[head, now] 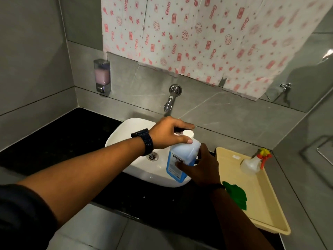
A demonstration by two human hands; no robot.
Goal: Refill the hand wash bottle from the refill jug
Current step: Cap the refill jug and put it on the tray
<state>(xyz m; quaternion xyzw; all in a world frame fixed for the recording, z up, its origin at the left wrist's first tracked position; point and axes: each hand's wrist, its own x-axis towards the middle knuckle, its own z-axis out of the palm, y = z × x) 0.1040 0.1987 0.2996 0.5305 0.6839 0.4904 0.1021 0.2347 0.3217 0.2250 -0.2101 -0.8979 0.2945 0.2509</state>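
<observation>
The refill jug (182,156), translucent with blue liquid and a blue label, is held tilted over the white sink (126,129). My right hand (200,166) grips its lower body from the right. My left hand (169,134) is curled around its white cap (188,133) at the top. A wall-mounted soap dispenser (102,76) with pink liquid hangs on the grey tiles at the far left, apart from both hands.
A chrome tap (171,98) juts from the wall above the sink. A beige tray (259,204) on the black counter (59,141) at the right holds a spray bottle (252,164) and a green cloth (236,194). Patterned paper covers the mirror.
</observation>
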